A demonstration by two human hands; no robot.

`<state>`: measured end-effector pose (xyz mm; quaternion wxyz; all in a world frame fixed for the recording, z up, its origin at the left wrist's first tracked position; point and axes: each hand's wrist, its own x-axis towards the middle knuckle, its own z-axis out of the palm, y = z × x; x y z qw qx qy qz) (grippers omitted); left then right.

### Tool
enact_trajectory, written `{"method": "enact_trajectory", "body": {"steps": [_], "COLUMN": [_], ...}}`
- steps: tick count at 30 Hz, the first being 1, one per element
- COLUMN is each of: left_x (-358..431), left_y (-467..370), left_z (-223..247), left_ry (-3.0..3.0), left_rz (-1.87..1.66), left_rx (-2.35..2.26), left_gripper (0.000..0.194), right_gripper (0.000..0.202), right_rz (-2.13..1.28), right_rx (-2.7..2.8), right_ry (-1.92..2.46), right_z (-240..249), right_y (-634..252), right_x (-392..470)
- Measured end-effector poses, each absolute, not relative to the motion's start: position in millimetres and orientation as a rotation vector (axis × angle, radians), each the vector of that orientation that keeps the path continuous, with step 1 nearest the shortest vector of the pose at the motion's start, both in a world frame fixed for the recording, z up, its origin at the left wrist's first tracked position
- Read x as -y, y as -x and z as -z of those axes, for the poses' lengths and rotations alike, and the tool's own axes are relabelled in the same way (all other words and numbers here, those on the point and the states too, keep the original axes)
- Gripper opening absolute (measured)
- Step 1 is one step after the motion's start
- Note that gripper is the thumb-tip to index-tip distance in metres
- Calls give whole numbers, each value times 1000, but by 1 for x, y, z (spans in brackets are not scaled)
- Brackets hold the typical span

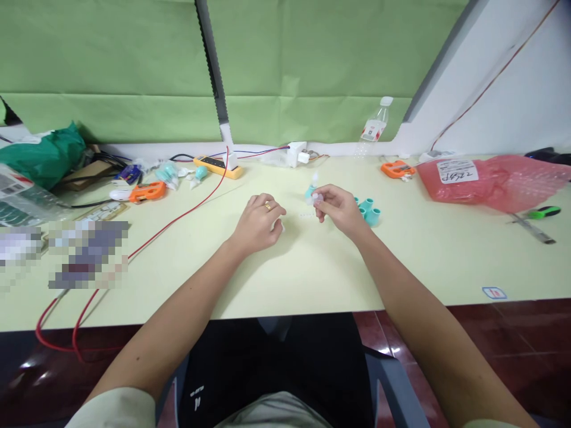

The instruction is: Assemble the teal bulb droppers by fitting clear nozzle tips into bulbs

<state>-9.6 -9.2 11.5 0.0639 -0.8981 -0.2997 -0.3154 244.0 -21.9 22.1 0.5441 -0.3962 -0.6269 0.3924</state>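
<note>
The head view shows our right hand (341, 208) pinching a small translucent white piece (317, 198) between thumb and fingers, while our left hand (259, 223) curls across from it, thumb close to the forefinger; a speck of white shows by that thumb, but we cannot tell whether it is gripped. For so small a piece, we judge that a light pinch near its rim serves best, with both wrists low and steady over the table (285, 279). Just beyond the right fingertips stands a teal piece with a pale tip (309, 191), and close on the right hand's outer side sits a cluster of teal tubes (370, 212); a careless sideways sweep could knock either. Between the hands lies a short row of tiny pale bits (307, 214), probably easy to scatter. The best room for moving seems to be between our forearms, short of the near edge; left of the left hand runs a red cable (178, 217).
</note>
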Motion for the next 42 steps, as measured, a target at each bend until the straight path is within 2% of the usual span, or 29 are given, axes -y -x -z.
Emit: {"method": "enact_trajectory", "body": {"steps": [5,12,16,21,27,34,42], "left_x": [15,14,15,18,25,26,29], "left_y": [5,0,-4,-8,-13,-17,-18], "left_z": [-12,-2,0,-2,1,7,4], "left_ry": [2746,2770,2803,2708,2796,2841,2862], "left_rz": [731,705,867,1361,1825,1896,1765], "left_rx": [835,905,959,1169,1395,1376,1338], "left_gripper": [20,23,20,12,11,18,16], "right_gripper": [24,33,36,29,25,32,28], "right_rz": [-909,-1039,-1098,-1102,-1038,-1241,-1077], "right_rx": [1597,1569,1540,1542,1603,1554,1727], "right_ry": [1096,1033,999,974,1008,946,989], "right_z": [-17,-19,-24,-28,-20,-15,-15], "right_y": [-249,-247,-247,-246,-242,-236,-232], "right_x": [20,21,22,25,23,27,27]}}
